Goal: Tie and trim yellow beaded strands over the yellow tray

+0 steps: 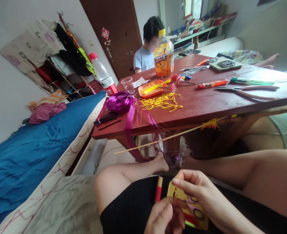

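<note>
Bits of yellow (179, 176) poke out between the thumb and finger of the right hand (198, 187), which pinches them tight, low down over the person's lap. The left hand (163, 216) is just below, with its fingers curled in. A thin dark thing (174, 194) shows by its fingertips, but I cannot tell if the hand grips it.

Under both hands is a flat yellow tray (170, 189) on the lap. Scissors (194, 206) with pinkish handles lie on it, and a red stick (158, 191) with a tan end is beside it. The lap has black cloth (126, 208) on it.

Past the knees is a dark red table (194, 100). A long thin stick (158, 140) slants in front of its edge, with a yellow and red bunch (210, 124) near one end. On the table are a pile of thin yellow pieces (155, 103), an orange dish (153, 94) with more yellow in it, and a shiny purple bundle (120, 101) that hangs over the edge. Pliers (253, 88) lie on the right side. A big bottle (164, 60) with a yellow cap stands at the back. Behind it is another person in a light blue shirt (142, 61), near a brown door (119, 35)
</note>
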Available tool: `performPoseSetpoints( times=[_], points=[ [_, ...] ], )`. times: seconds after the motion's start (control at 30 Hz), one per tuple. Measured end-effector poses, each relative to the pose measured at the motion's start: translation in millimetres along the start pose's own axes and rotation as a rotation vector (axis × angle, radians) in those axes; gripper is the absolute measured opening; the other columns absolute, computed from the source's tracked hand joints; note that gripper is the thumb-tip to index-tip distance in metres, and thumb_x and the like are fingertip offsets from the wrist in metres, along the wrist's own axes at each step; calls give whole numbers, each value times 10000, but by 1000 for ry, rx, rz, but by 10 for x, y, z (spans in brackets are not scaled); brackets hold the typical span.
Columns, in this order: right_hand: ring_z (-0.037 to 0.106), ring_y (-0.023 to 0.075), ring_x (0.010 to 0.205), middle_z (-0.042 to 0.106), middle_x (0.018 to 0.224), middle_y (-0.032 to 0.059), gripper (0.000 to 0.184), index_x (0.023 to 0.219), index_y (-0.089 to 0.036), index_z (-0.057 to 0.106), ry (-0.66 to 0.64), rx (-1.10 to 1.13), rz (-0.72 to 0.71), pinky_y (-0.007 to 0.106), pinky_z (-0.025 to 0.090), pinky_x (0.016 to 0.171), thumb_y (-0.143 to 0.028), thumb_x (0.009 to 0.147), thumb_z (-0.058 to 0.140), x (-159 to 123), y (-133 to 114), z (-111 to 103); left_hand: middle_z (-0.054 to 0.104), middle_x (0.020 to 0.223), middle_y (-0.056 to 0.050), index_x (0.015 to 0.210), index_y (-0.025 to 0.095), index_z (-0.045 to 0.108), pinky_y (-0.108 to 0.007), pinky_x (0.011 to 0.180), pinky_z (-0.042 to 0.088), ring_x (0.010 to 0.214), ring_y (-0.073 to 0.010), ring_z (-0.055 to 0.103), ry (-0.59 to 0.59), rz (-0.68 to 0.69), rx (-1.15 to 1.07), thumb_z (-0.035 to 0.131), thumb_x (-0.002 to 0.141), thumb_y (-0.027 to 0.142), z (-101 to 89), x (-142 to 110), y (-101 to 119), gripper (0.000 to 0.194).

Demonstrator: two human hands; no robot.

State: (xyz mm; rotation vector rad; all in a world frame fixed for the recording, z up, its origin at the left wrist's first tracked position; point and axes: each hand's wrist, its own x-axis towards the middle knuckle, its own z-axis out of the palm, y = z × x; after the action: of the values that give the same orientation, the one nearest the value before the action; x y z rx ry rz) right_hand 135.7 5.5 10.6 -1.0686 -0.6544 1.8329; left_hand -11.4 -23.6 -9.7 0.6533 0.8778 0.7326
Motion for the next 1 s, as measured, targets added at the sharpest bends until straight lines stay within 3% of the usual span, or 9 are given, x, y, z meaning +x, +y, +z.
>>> performPoseSetpoints(
  times=[0.07,0.17,0.33,0.6,1.0],
  points=[
    [333,30,367,457,440,-59,425,556,-148,536,26,-24,19,160,220,368,-519,574,742,-6,-6,4,592,638,-3,840,146,669,-172,382,276,396,-42,422,36,30,-44,695,634,540,15,36,19,445],
    [400,52,374,510,446,-41,410,559,-149,546,33,-12,-6,172,281,382,-509,582,740,-8,10,-2,578,604,11,765,140,608,-178,410,340,414,-59,450,115,75,37,705,637,516,43,56,55,409],
    [427,68,410,556,470,-15,385,552,-138,566,44,-27,-75,188,311,413,-477,604,741,18,63,-44,444,453,64,688,145,534,-171,401,263,390,-50,348,191,118,264,661,655,558,103,34,121,433],
    [344,54,400,505,473,-39,388,550,-156,559,94,-88,-52,180,219,354,-493,575,749,44,90,-67,354,461,76,618,166,492,-191,414,196,416,-59,277,330,209,515,643,680,502,183,29,152,374],
    [295,36,395,453,443,-57,377,546,-147,530,18,102,31,177,203,395,-443,590,758,12,57,-60,374,483,63,623,162,507,-188,432,238,431,-64,255,339,226,540,615,704,505,179,16,169,368]
  ],
)
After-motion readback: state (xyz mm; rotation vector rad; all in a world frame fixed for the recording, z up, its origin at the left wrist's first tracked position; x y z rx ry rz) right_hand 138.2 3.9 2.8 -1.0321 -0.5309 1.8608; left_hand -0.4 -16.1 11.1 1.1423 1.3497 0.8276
